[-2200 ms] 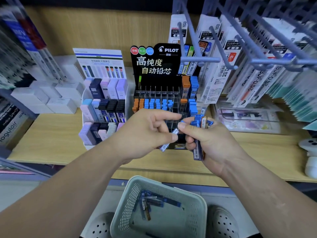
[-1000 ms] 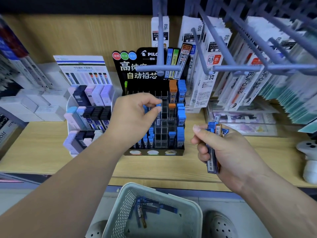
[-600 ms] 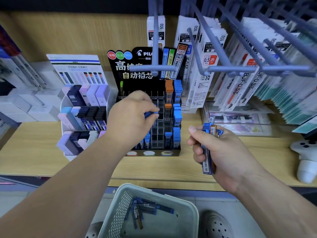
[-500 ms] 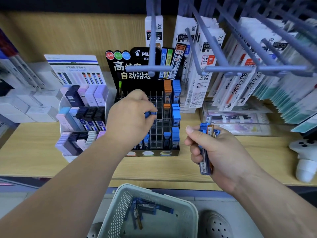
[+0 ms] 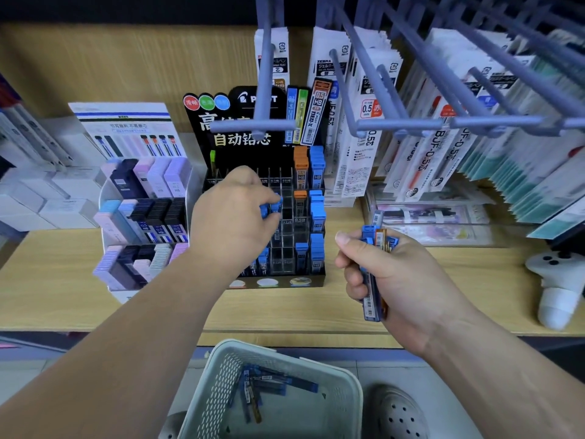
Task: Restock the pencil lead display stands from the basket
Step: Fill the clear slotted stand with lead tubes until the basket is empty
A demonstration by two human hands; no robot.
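A black tiered display stand [image 5: 286, 282] with clear slots stands on the wooden shelf; blue and orange lead tubes fill some slots. My left hand [image 5: 232, 217] reaches over its middle tier and pinches the blue cap of a lead tube [image 5: 276, 205] sitting in a slot. To the right of the stand, my right hand [image 5: 395, 280] grips a bundle of lead tubes [image 5: 373, 274], mostly blue with one orange. Below the shelf edge is a pale basket [image 5: 221, 375] with several blue tubes [image 5: 269, 386] lying inside.
A white stand [image 5: 109, 198] of pastel and black lead cases sits left of the black one. Grey peg hooks [image 5: 402, 123] with hanging refill packs jut out overhead at right. A white controller [image 5: 557, 289] lies on the shelf's right end.
My left hand took a blue tube from the right-hand bundle, carried it to the stand and lowered it into a middle-tier slot. My right hand drew back right with the bundle.
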